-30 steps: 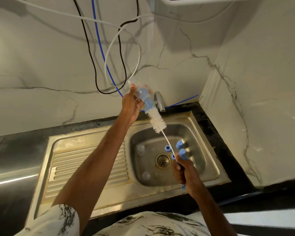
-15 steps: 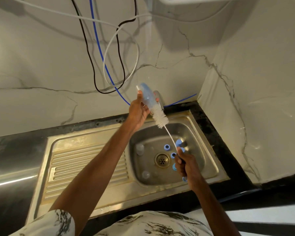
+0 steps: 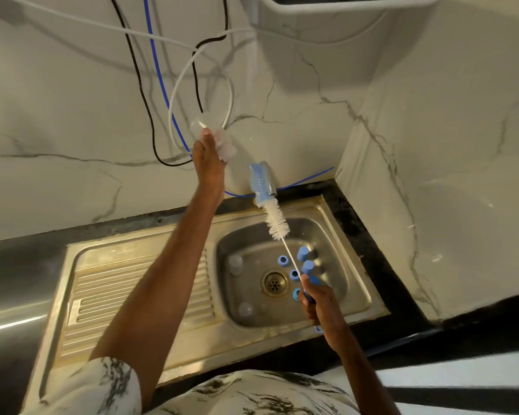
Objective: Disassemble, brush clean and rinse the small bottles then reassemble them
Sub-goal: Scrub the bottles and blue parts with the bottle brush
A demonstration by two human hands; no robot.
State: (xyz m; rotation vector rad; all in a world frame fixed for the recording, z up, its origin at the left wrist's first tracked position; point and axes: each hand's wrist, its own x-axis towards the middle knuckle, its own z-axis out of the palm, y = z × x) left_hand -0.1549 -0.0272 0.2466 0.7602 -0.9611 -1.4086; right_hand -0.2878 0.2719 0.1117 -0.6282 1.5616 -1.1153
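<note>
left hand (image 3: pixel 209 158) is lifted high toward the marble wall (image 3: pixel 432 145), its fingers and thumb curled round a small clear bottle (image 3: pixel 225 146) that shows blurred in front of the hanging cables (image 3: pixel 161 85); which way the bottle's mouth points i cannot tell. right hand (image 3: pixel 319 304) sits lower, over the near right part of the sink (image 3: pixel 352 265), closed tight on the blue handle of a bottle brush (image 3: pixel 277 220). the brush's thin white stem slants up and away from that hand, with the white bristles over the far edge of the basin and the blue sponge tip (image 3: pixel 259 184) lying across the tap (image 3: pixel 271 181) at the back. the brush is fully outside the held bottle, and tip and bottle are apart, the bottle up and to the left. down in the basin several blue caps (image 3: pixel 303 253) lie grouped to the right of the drain (image 3: pixel 274 283), some showing a round opening. two more clear bottles (image 3: pixel 235 263) rest in the left half of the basin, one toward the back and one toward the front. the ribbed drainboard (image 3: pixel 117 292) stretches left of the basin under the left forearm, and a black countertop (image 3: pixel 357 223) frames the steel. the cables are black, blue and white, the blue one running along the foot of the wall behind the tap.
</note>
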